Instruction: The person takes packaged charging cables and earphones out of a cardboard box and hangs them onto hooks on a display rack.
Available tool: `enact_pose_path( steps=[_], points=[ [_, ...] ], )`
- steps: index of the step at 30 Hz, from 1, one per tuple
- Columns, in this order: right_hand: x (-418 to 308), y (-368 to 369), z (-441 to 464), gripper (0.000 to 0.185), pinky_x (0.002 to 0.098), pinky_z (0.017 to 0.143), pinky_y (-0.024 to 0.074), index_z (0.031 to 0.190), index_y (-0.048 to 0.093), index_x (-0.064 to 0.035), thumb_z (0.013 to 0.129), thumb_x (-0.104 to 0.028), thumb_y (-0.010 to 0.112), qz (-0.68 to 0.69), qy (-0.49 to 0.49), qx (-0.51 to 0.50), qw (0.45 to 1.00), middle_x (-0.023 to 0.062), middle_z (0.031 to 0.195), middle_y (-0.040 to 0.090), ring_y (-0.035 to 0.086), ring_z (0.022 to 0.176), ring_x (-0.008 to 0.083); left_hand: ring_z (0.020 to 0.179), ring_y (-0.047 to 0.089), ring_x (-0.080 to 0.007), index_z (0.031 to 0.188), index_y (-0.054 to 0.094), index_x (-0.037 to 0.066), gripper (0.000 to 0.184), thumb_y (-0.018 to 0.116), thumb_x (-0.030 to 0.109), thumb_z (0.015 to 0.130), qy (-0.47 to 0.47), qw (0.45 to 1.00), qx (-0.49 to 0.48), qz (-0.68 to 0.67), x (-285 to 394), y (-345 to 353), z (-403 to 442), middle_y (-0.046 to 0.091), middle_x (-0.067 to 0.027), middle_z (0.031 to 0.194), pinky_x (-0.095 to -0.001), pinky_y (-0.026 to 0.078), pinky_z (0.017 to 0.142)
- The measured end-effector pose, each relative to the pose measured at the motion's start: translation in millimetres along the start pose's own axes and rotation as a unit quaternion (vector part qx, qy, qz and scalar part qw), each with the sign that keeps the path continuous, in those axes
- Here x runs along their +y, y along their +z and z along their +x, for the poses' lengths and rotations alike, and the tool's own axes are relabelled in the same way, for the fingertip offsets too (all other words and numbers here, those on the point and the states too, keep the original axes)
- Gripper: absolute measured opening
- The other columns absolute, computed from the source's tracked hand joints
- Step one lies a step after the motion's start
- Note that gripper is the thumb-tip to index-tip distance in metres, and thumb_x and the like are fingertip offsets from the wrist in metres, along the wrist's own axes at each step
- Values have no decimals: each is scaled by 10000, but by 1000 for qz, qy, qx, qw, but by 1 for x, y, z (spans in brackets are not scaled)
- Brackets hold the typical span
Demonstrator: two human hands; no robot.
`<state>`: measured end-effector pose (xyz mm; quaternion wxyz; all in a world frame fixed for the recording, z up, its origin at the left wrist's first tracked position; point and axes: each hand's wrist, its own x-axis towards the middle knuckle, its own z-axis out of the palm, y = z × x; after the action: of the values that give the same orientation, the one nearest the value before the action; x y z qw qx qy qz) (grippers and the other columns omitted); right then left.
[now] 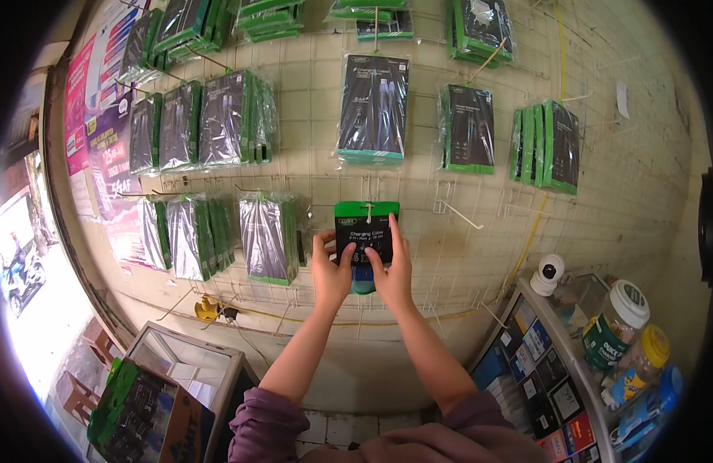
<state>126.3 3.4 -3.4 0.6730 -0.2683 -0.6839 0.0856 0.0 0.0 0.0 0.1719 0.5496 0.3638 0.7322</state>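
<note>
A black and green charging cable package [366,231] is held upright between both hands at the middle of the wire rack. My left hand [330,266] grips its left side, thumb on the front. From the right, my right hand [390,266] holds the other side, its thumb also on the front and a finger up along the edge. A hook tip shows at the slot in the package's green top. Above it hangs a larger wrapped cable package [373,108]; to the left is a row of wrapped packages [267,238].
Bare hooks [460,214] stick out right of the hands. A cardboard box of packages [144,417] stands lower left by a glass case [190,359]. At lower right, a display case [538,370] bears a white camera [547,274] and jars [615,324].
</note>
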Motion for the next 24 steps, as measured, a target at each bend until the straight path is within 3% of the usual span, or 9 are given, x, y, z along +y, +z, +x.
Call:
enact_pose_path(
  steps=[2,6,9,12,13,15,16,17,24],
  points=[
    [5,3,7,736,394,897,490,1553,321,-179,918,-128,689,-18,28,23,999,144,1173,476,530,1047,320,959,679,-312,1153,521,-10,381,744,32,847,22,999,42,13,-5,11,9,643,-175,1102,-367,561,786],
    [28,17,15,736,406,968,448,1531,365,-151,885,-47,702,-112,6,57,992,150,1159,525,520,1058,320,1022,666,-295,1175,504,-3,416,742,-8,834,43,998,37,41,-36,21,27,636,-183,1112,-363,568,802],
    [36,20,15,764,417,978,433,1539,346,-158,876,-45,708,-145,-6,69,987,186,1208,486,512,1113,362,1043,660,-309,1182,499,-3,456,753,-36,805,75,994,48,58,-45,24,25,626,-187,1133,-390,571,851],
    [34,21,7,827,468,1019,404,1561,285,-171,862,-78,717,-133,-4,73,988,296,1441,297,425,1266,440,1105,633,-317,1216,487,5,531,779,-39,775,90,988,91,91,-29,19,4,610,-172,1133,-391,563,904],
    [28,22,1,827,468,1019,404,1561,285,-171,862,-78,717,-124,-1,65,990,296,1441,297,425,1266,440,1129,621,-316,1233,481,9,556,787,-31,771,114,979,112,129,-23,12,-4,606,-164,1129,-387,561,912],
    [10,24,-19,852,539,1090,306,1564,265,-147,849,-75,723,-209,-2,97,973,310,1513,221,312,1353,473,1138,607,-291,1211,520,14,500,786,-2,787,104,980,114,125,-13,-9,-27,608,-137,1116,-369,559,900],
    [-1,27,-30,852,583,1121,233,1560,255,-107,844,-69,715,-175,2,84,981,312,1555,158,212,1411,492,1121,611,-277,1182,544,13,446,775,5,800,104,983,78,130,-5,-25,-40,609,-127,1125,-366,558,886],
    [-16,31,-42,852,583,1121,233,1560,255,-107,844,-69,715,-158,1,68,985,312,1555,158,212,1411,492,1103,615,-264,1154,569,13,392,764,12,814,103,984,47,135,3,-40,-53,610,-118,1133,-363,557,872],
    [-118,94,-139,818,576,1162,179,1531,268,-8,854,-157,701,79,1,-131,988,317,1581,106,126,1464,494,1079,616,-250,1132,594,26,316,724,32,843,41,945,150,289,47,-186,-156,612,-119,1146,-352,543,843]
  ],
)
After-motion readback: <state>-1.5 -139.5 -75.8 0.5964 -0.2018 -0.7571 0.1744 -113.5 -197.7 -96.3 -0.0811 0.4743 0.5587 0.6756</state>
